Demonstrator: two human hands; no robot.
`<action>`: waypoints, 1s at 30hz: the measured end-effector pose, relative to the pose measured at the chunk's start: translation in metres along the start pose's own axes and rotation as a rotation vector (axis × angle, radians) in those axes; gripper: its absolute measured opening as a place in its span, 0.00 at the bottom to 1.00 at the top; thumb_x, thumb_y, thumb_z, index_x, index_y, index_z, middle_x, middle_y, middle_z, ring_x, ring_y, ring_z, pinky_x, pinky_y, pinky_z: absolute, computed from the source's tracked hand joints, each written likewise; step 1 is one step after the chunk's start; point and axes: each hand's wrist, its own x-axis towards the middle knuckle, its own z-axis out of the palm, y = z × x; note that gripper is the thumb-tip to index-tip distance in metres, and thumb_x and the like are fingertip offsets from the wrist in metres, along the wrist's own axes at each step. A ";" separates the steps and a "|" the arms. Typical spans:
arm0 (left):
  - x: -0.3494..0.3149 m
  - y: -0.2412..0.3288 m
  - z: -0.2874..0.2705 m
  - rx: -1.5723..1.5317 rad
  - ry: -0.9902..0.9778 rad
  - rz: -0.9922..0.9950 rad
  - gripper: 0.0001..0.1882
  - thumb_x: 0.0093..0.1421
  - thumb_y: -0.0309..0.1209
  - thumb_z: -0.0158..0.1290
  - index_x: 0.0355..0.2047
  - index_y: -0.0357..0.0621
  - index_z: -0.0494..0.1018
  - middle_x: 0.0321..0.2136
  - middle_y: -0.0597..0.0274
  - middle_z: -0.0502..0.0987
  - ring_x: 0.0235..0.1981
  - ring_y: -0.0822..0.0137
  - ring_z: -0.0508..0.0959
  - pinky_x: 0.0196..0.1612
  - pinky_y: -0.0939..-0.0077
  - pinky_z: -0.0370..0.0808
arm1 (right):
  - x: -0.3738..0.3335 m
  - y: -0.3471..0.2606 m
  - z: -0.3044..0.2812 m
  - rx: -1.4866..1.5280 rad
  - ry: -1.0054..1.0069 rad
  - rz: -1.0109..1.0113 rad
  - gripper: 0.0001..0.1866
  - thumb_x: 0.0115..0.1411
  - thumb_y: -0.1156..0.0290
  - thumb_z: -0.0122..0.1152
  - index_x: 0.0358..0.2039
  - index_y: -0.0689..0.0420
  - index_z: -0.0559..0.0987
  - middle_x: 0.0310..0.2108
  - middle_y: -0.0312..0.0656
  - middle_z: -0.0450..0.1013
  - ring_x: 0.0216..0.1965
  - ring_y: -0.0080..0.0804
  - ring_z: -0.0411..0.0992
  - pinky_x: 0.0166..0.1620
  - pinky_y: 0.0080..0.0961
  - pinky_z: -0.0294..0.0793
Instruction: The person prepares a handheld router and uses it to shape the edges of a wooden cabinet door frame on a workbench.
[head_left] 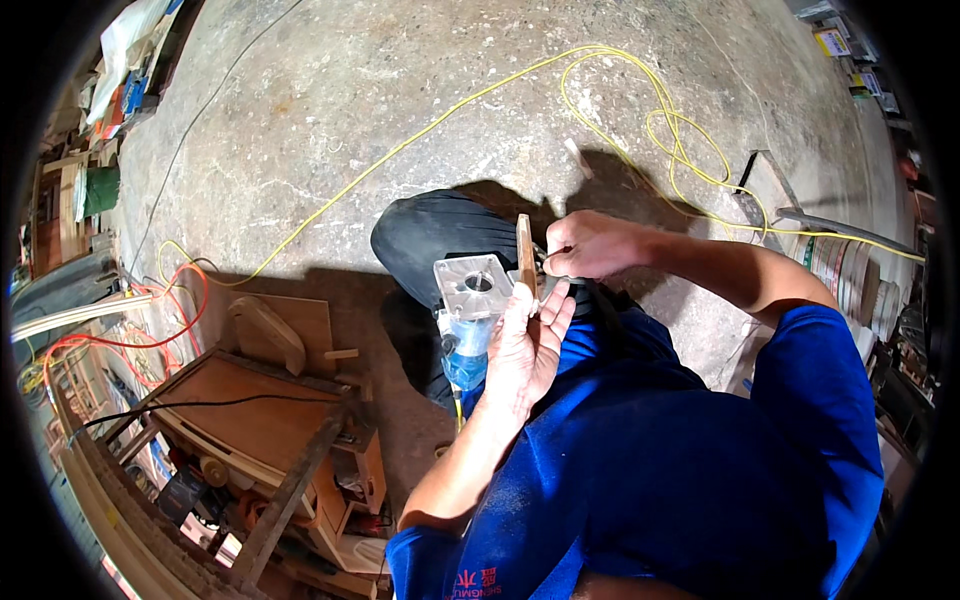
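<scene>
A trim router with a blue body (468, 352) and a square pale base plate (460, 290) rests at my lap, its base facing up. Along the right side of the plate stands a narrow wooden strip (525, 248). My left hand (525, 352) is closed at the strip's lower end, thumb and fingers round it. Just right of the strip, my right hand (592, 243) is closed, its fingertips near the strip's edge. Whatever it grips is too small or hidden to name.
A yellow cord (430, 125) runs over the concrete floor (330, 110) and coils at the right. Down to the left stands a wooden bench frame (250, 395) with an orange cord (130, 340) beyond it. Wood pieces (270, 335) lie by it. Stacked goods line both sides.
</scene>
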 end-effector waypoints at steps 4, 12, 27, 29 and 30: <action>0.002 0.001 -0.001 -0.054 -0.009 -0.035 0.28 0.63 0.54 0.60 0.51 0.45 0.74 0.47 0.51 0.79 0.53 0.59 0.78 0.62 0.59 0.73 | 0.006 0.006 0.001 -0.021 -0.041 0.018 0.18 0.59 0.61 0.58 0.28 0.67 0.79 0.23 0.51 0.77 0.26 0.37 0.79 0.30 0.36 0.75; 0.009 0.001 -0.001 -0.059 0.008 -0.063 0.27 0.63 0.53 0.61 0.51 0.46 0.75 0.44 0.57 0.81 0.49 0.63 0.80 0.61 0.60 0.74 | 0.000 -0.011 -0.013 0.041 -0.115 0.301 0.21 0.61 0.58 0.58 0.25 0.67 0.80 0.19 0.45 0.77 0.19 0.31 0.76 0.25 0.29 0.76; 0.011 -0.001 -0.004 -0.017 0.019 -0.037 0.27 0.63 0.52 0.61 0.51 0.43 0.75 0.46 0.55 0.82 0.48 0.63 0.81 0.59 0.65 0.76 | 0.004 0.004 -0.007 -0.294 -0.056 -0.214 0.11 0.59 0.66 0.60 0.32 0.63 0.74 0.26 0.50 0.76 0.30 0.49 0.78 0.35 0.42 0.76; 0.011 -0.001 -0.004 -0.022 0.018 -0.048 0.27 0.63 0.52 0.61 0.51 0.43 0.75 0.45 0.55 0.82 0.48 0.63 0.82 0.59 0.65 0.76 | 0.004 0.018 -0.008 -0.327 -0.069 -0.377 0.11 0.60 0.66 0.60 0.34 0.61 0.73 0.29 0.52 0.73 0.35 0.55 0.75 0.39 0.47 0.73; 0.012 -0.001 -0.004 -0.024 0.018 -0.054 0.27 0.63 0.52 0.61 0.51 0.43 0.75 0.44 0.55 0.82 0.47 0.63 0.82 0.59 0.65 0.76 | 0.005 0.024 -0.009 -0.343 -0.076 -0.458 0.11 0.60 0.66 0.61 0.34 0.61 0.73 0.30 0.53 0.72 0.37 0.58 0.74 0.41 0.49 0.72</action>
